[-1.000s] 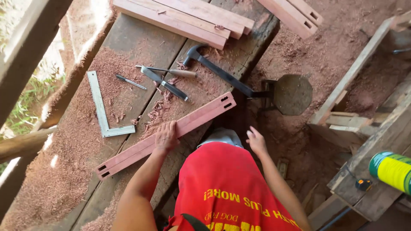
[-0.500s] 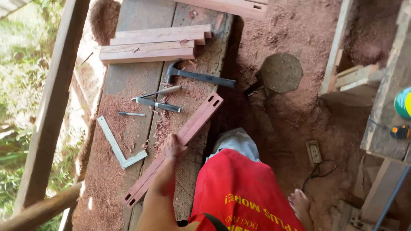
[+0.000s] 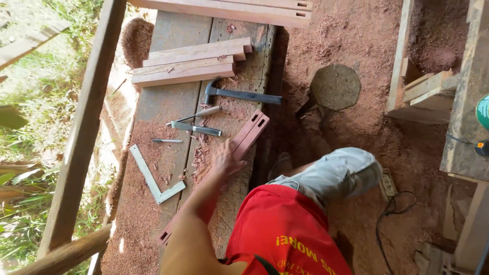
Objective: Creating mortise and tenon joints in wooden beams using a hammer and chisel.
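Left hand (image 3: 224, 159) spread flat, fingers splayed, pressing down on reddish mortised rail (image 3: 239, 142); palm resting on it, not pinching or gripping it. Right hand not visible anywhere, so open or closed cannot be told.

Rail lying diagonally across grey workbench planks (image 3: 168, 102), upper end with 2 slots pointing toward hammer (image 3: 239, 94), lower end reaching near bench corner beside forearm. Rail's right edge sitting close to, perhaps past, bench edge; exact overhang hard to tell.

Just left of rail: chisel (image 3: 196, 129) and second slim tool with pale handle (image 3: 196, 116), touching or nearly crossing each other. Farther left of rail: pencil (image 3: 167, 140) and metal try square (image 3: 153, 178). Beyond rail's upper end: hammer, then stack of 3 or so cut boards (image 3: 191, 63). Right of rail, down on sawdust floor: round stump-like block (image 3: 335, 86); power strip (image 3: 388, 184) by bent knee in grey shorts.

Risks, as judgement: flat palm alone gives little hold on sawdust-coated planks, so rail could skid sideways or tip off bench edge. Chisel lying close to wrist, so careless sweep of forearm could meet blade or knock tools off. Loose shavings underfoot and cable near knee invite slipping or snagging.
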